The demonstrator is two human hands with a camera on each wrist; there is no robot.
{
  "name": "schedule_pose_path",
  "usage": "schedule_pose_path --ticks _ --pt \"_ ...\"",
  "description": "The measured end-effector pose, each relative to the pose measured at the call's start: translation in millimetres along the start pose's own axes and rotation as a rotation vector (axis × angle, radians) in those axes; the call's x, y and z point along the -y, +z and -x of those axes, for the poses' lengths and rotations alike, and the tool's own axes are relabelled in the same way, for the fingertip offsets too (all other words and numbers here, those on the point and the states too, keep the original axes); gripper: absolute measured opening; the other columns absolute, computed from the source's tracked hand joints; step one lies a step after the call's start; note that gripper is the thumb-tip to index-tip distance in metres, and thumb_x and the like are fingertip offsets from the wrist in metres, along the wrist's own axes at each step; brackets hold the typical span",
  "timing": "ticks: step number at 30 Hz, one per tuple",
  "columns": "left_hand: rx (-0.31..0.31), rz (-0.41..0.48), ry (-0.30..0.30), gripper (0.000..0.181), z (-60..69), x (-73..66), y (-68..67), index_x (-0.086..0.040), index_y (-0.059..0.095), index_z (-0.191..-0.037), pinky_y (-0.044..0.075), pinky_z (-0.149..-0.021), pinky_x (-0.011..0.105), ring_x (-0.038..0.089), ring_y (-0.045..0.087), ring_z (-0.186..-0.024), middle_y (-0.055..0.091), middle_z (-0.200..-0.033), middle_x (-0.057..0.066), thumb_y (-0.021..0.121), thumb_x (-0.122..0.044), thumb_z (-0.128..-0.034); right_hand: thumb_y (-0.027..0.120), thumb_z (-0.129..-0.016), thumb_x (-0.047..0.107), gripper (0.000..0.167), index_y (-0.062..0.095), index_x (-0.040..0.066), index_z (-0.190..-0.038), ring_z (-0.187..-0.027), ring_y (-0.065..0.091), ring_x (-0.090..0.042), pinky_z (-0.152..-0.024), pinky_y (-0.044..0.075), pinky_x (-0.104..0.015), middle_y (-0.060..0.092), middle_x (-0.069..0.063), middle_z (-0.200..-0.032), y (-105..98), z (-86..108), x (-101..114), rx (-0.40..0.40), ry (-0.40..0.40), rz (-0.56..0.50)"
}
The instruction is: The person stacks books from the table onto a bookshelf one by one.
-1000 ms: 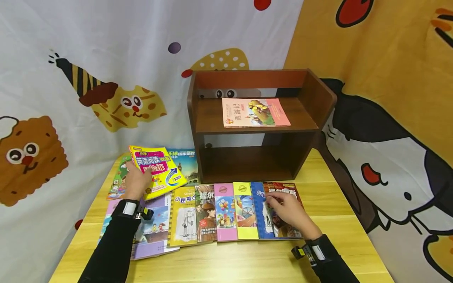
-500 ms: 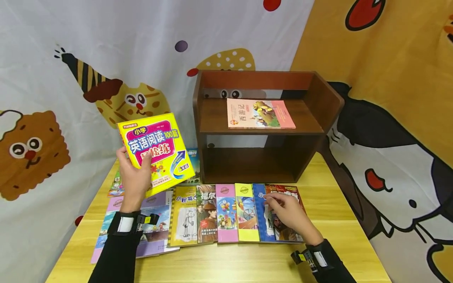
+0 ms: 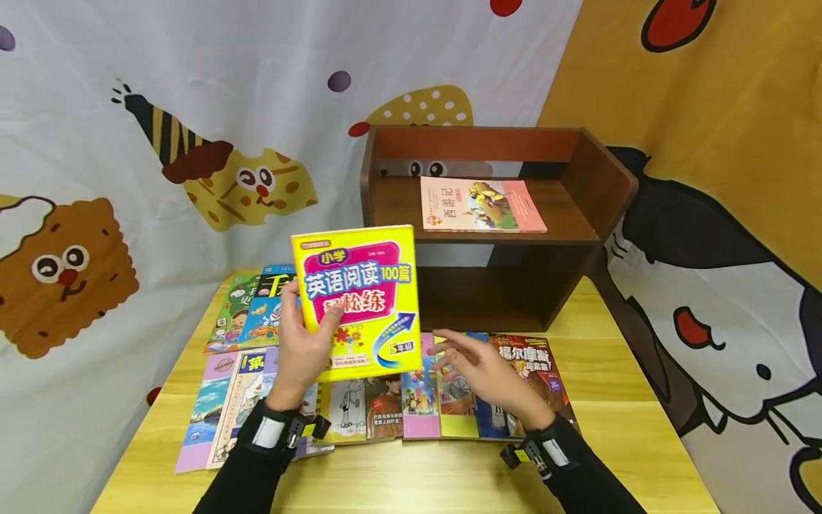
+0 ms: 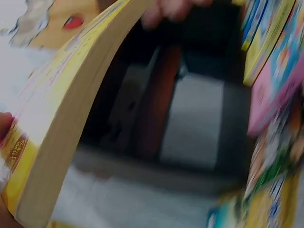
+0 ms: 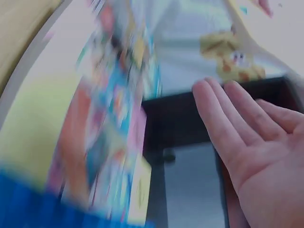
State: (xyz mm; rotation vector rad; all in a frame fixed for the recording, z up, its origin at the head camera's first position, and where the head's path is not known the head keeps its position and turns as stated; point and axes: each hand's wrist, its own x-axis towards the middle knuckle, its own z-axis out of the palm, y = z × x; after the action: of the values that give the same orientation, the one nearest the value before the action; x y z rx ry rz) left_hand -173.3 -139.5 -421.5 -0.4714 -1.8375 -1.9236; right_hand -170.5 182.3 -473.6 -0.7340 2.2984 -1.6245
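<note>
Left hand [image 3: 305, 355] grips thick yellow rectangular paper book [image 3: 361, 305], long axis up-and-away; right hand [image 3: 483, 371], empty, fingers extended, near its right edge.

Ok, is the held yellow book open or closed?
Closed: the left hand grips the yellow book, and its pages show as one solid block.

Glossy paper covers the yellow book [image 3: 361, 303]; the shelf [image 3: 597, 182] looks smooth wood, the backdrop [image 3: 257, 93] matt cloth.
</note>
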Motion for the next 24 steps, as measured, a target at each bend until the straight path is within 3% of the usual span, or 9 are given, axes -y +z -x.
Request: schedule_pose_path --ticks 2,4,10,15,19,22,24 --pt "0.044 0.032 -0.034 0.049 3.0 -2.7 17.7 -0.012 0.034 -0.133 0.056 -0.056 0.044 0.033 0.070 -0.078 0.066 -0.106 0.017 0.062 -0.005 -0.0940 0.045 -0.105 0.027 0.045 0.037 0.024 -0.149 -0.098 0.067 -0.027 -0.079 0.055 -0.043 0.061 -0.007 -0.123 10 -11.2 9 0.042 -0.017 -0.084" --pt "0.070 0.063 -0.057 0.050 4.8 -3.3 31.5 -0.010 0.032 -0.134 0.056 -0.058 0.045 0.034 0.070 -0.080 0.065 -0.107 0.018 0.062 -0.004 -0.0942 0.045 -0.104 0.027 0.046 0.034 0.026 -0.148 -0.099 0.067 -0.027 -0.078 0.055 -0.042 0.061 -0.009 -0.122 18 -19.7 15 0.032 -0.012 -0.169" --pt "0.081 0.136 -0.116 0.050 6.5 1.6 50.0 -0.013 0.028 -0.136 0.057 -0.062 0.046 0.034 0.070 -0.085 0.064 -0.109 0.016 0.059 -0.007 -0.0965 0.046 -0.104 0.023 0.040 0.036 0.019 -0.143 -0.085 0.069 -0.037 -0.062 0.056 -0.049 0.063 -0.018 -0.109 28 -25.4 17 -0.124 -0.040 -0.316" --pt "0.147 0.169 -0.174 0.051 5.3 5.3 50.8 -0.015 0.026 -0.137 0.056 -0.061 0.048 0.035 0.070 -0.083 0.065 -0.109 0.017 0.058 -0.012 -0.0979 0.049 -0.103 0.019 0.039 0.040 0.016 -0.140 -0.079 0.068 -0.043 -0.054 0.052 -0.057 0.063 -0.021 -0.107 19 -19.2 16 -0.158 -0.035 -0.354" --pt "0.175 0.175 -0.203 0.055 -1.2 7.6 39.8 -0.019 0.023 -0.143 0.057 -0.066 0.048 0.036 0.069 -0.085 0.063 -0.112 0.019 0.056 -0.014 -0.0995 0.054 -0.101 0.020 0.035 0.046 0.011 -0.135 -0.082 0.069 -0.039 -0.060 0.055 -0.053 0.066 -0.019 -0.103 -2 -13.9 16 -0.170 -0.034 -0.263" --pt "0.183 0.140 -0.175 0.059 -10.7 9.1 25.8 -0.023 0.020 -0.149 0.056 -0.069 0.047 0.036 0.068 -0.087 0.062 -0.115 0.019 0.053 -0.015 -0.1009 0.055 -0.101 0.021 0.032 0.051 0.008 -0.129 -0.081 0.070 -0.036 -0.067 0.056 -0.047 0.067 -0.017 -0.099 -25 -11.8 18 -0.126 -0.019 -0.169" --pt "0.232 0.118 -0.171 0.061 -16.6 9.9 18.1 -0.026 0.020 -0.152 0.056 -0.070 0.047 0.036 0.067 -0.088 0.060 -0.120 0.018 0.052 -0.015 -0.1013 0.055 -0.101 0.021 0.030 0.053 0.008 -0.128 -0.081 0.069 -0.036 -0.069 0.057 -0.045 0.067 -0.017 -0.097 -39 -10.6 20 -0.063 0.007 -0.134"
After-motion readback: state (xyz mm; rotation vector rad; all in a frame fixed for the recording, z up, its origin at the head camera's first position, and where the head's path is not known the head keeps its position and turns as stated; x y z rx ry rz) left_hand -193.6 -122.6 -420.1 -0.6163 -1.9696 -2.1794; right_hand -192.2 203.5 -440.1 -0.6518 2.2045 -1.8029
